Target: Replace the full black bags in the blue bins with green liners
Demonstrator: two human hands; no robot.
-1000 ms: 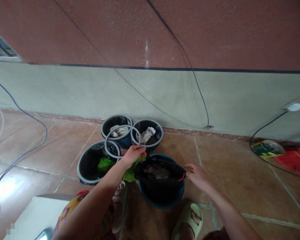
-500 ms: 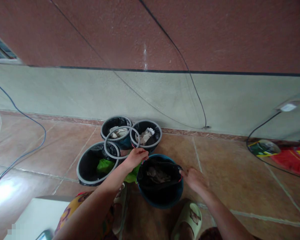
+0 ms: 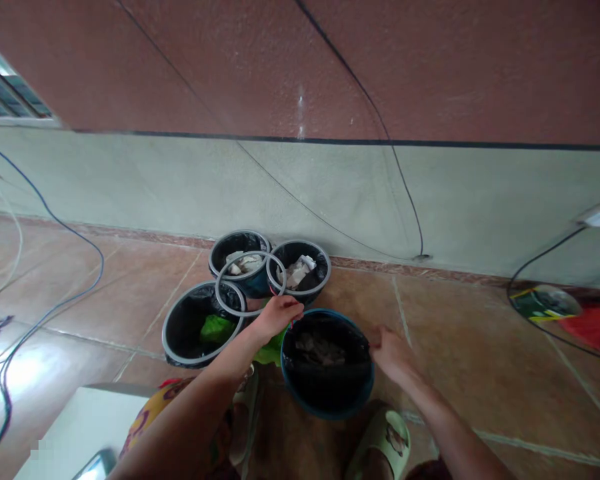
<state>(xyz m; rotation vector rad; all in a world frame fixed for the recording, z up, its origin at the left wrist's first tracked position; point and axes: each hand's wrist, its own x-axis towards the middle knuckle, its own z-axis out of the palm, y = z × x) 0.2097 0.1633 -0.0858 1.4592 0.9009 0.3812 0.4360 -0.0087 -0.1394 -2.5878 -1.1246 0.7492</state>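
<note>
A blue trash bin [image 3: 300, 402] stands on the floor between my feet. Inside it is a black garbage bag [image 3: 325, 323] with crumpled, greyish waste at the bottom. My left hand [image 3: 280, 315] pinches the bag's edge at the bin's far left rim. On the other side, my right hand [image 3: 391, 353] has its fingers closed on the bag's edge at the right rim. A loose grey ring [image 3: 219, 293] lies across the neighbouring bins, just beyond my left hand.
Three lined bins with grey rims stand close by: a left bin [image 3: 166, 333] holding green plastic, and a back bin [image 3: 213, 260] and a right-hand bin [image 3: 327, 279] with pale waste. Cables [image 3: 87, 237] run along the left. A white box [image 3: 75, 427] stands near my left knee.
The bag's near edge has dropped lower into the blue bin, and its mouth looks wider. Both hands stay at the rim. The whole view has shifted slightly.
</note>
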